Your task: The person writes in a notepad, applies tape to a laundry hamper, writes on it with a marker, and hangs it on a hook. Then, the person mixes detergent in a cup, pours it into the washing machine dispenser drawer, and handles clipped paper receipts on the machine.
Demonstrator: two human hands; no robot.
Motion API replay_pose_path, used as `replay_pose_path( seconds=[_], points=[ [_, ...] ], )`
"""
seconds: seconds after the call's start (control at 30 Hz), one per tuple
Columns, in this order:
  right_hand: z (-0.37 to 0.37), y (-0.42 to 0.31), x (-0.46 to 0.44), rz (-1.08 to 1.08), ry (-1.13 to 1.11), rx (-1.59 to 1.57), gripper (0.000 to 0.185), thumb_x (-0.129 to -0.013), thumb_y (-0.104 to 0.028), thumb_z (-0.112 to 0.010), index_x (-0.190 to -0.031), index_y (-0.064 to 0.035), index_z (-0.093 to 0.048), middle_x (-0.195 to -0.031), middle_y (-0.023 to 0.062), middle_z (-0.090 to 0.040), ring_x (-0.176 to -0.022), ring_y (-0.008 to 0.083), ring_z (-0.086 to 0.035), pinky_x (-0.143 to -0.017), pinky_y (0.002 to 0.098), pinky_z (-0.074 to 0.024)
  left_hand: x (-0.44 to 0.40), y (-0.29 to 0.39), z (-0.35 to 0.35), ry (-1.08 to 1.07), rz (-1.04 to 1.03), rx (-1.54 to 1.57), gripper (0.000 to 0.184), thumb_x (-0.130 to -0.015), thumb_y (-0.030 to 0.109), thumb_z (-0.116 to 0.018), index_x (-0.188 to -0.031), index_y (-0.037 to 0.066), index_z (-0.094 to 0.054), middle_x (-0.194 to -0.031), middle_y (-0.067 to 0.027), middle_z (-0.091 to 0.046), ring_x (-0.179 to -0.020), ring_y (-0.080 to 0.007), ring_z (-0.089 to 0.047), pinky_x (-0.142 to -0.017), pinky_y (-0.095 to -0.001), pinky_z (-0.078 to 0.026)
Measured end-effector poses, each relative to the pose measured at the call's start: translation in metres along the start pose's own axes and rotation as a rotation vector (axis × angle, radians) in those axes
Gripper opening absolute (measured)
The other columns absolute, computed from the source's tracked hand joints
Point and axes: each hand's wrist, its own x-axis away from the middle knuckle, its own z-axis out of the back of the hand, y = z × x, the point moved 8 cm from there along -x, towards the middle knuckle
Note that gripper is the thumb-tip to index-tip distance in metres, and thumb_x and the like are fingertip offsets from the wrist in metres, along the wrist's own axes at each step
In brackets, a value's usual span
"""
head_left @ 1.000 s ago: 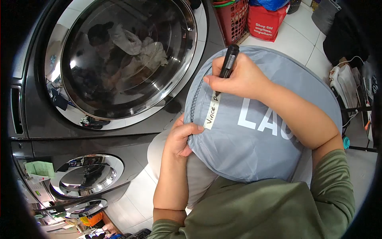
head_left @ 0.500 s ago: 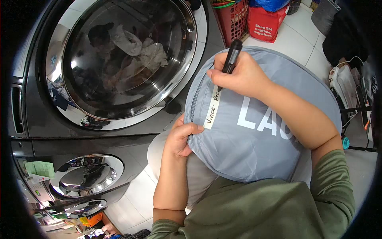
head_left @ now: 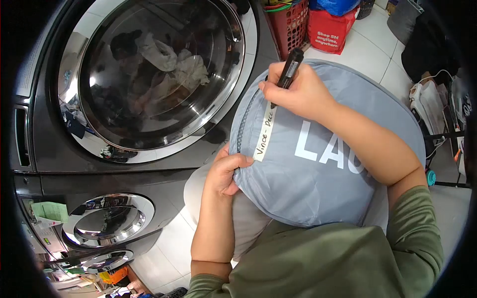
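The right hand [head_left: 298, 92] is curled tightly around a black cylindrical marker [head_left: 291, 69], its tip at the upper end of a narrow cream-coloured strip label [head_left: 263, 139]. Handwriting there reads "Vince- Dec", the last letters unclear. The label lies along the mesh-trimmed edge of a round grey fabric bag [head_left: 318, 193] on the person's lap, printed with white capitals "LA" and a partly covered letter. The left hand [head_left: 224, 173] pinches the bag's rim, thumb beside the label's lower end. Beyond, a red bag [head_left: 326, 31] says "Shop SM anytime, anywhere."
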Motion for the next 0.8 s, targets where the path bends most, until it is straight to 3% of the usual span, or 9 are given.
replay_pose_path(
  seconds=[0.2,0.3,0.4,0.43,0.53,0.57,0.67,0.73,0.8],
  points=[
    [-0.002,-0.001,0.001,-0.012,-0.039,0.092,0.027,-0.082,-0.014,-0.069,-0.063,-0.0038,-0.053,-0.057,-0.0042,-0.046,-0.057,0.0049,-0.039,-0.051,0.0266,-0.0316,0.001,0.001,0.0,0.006,-0.006,0.002,0.052,-0.067,-0.007,-0.058,-0.119,-0.01,-0.054,-0.103,-0.0151,-0.067,-0.088,-0.0248,-0.068,-0.084,-0.0365,-0.054],
    [0.001,0.003,-0.001,-0.003,0.003,0.032,0.028,-0.083,-0.014,-0.069,-0.063,-0.0047,-0.053,-0.057,-0.0049,-0.047,-0.056,0.0047,-0.039,-0.051,0.026,-0.0309,-0.001,-0.003,0.004,-0.032,0.015,-0.023,0.054,-0.069,-0.006,-0.058,-0.123,-0.009,-0.052,-0.11,-0.0159,-0.065,-0.096,-0.024,-0.066,-0.087,-0.0359,-0.053],
    [0.014,-0.002,-0.007,0.008,0.124,-0.133,0.026,-0.085,-0.017,-0.071,-0.067,-0.0059,-0.056,-0.06,-0.0052,-0.048,-0.057,0.0045,-0.04,-0.05,0.0247,-0.0314,0.0,0.002,0.001,0.053,-0.039,-0.03,0.053,-0.076,-0.002,-0.057,-0.128,-0.007,-0.047,-0.121,-0.018,-0.06,-0.108,-0.0233,-0.062,-0.093,-0.0354,-0.05],
    [0.018,-0.007,-0.007,-0.022,0.171,-0.218,0.026,-0.085,-0.02,-0.072,-0.069,-0.0059,-0.057,-0.061,-0.0049,-0.049,-0.058,0.0045,-0.041,-0.051,0.0247,-0.0324,-0.004,0.003,0.006,0.145,-0.069,-0.001,0.054,-0.083,0.004,-0.055,-0.134,-0.005,-0.041,-0.117,-0.0151,-0.059,-0.109,-0.0205,-0.059,-0.093,-0.0325,-0.049],
    [0.016,-0.012,-0.01,-0.065,0.117,-0.421,0.025,-0.088,-0.028,-0.074,-0.081,-0.0067,-0.061,-0.067,-0.0047,-0.053,-0.06,0.0034,-0.045,-0.052,0.0204,-0.0343,-0.001,0.025,0.047,0.356,-0.368,-0.088,0.055,-0.088,0.008,-0.054,-0.139,-0.004,-0.037,-0.101,-0.0103,-0.056,-0.101,-0.0173,-0.058,-0.089,-0.0307,-0.049],
    [0.012,-0.013,-0.011,-0.061,0.057,-0.454,0.025,-0.088,-0.028,-0.073,-0.083,-0.0064,-0.062,-0.067,-0.0038,-0.055,-0.06,0.0037,-0.047,-0.052,0.0201,-0.0352,0.005,0.04,0.049,0.432,-0.458,-0.288,0.05,-0.092,0.006,-0.052,-0.14,-0.003,-0.04,-0.098,-0.0076,-0.05,-0.093,-0.0147,-0.058,-0.082,-0.0287,-0.05],
    [0.002,-0.027,-0.008,-0.064,-0.083,-0.522,0.024,-0.092,-0.026,-0.068,-0.089,-0.0038,-0.061,-0.071,0.0001,-0.06,-0.06,0.0056,-0.053,-0.052,0.0212,-0.0403,0.025,0.067,0.008,0.376,-0.834,-0.67,0.038,-0.096,0.0,-0.048,-0.134,-0.003,-0.05,-0.1,-0.0057,-0.053,-0.084,-0.0129,-0.056,-0.076,-0.0256,-0.048],
    [-0.01,-0.043,0.001,-0.079,-0.162,-0.581,0.023,-0.094,-0.025,-0.066,-0.089,-0.0028,-0.061,-0.072,0.0017,-0.062,-0.06,0.0058,-0.056,-0.051,0.0213,-0.0416,0.03,0.067,-0.013,0.152,-0.954,-0.556,0.046,-0.095,-0.002,-0.052,-0.14,0.0,-0.046,-0.104,-0.0073,-0.054,-0.084,-0.0157,-0.061,-0.075,-0.0264,-0.05],
    [-0.017,-0.05,0.009,-0.058,-0.159,-0.443,0.024,-0.092,-0.024,-0.068,-0.085,-0.0021,-0.061,-0.075,0.0044,-0.064,-0.061,0.0055,-0.058,-0.051,0.0189,-0.0423,0.031,0.059,-0.017,0.116,-0.908,-0.32,0.052,-0.094,0.0,-0.057,-0.143,0.001,-0.041,-0.103,-0.0092,-0.057,-0.084,-0.0173,-0.063,-0.073,-0.0269,-0.051]
  ],
)
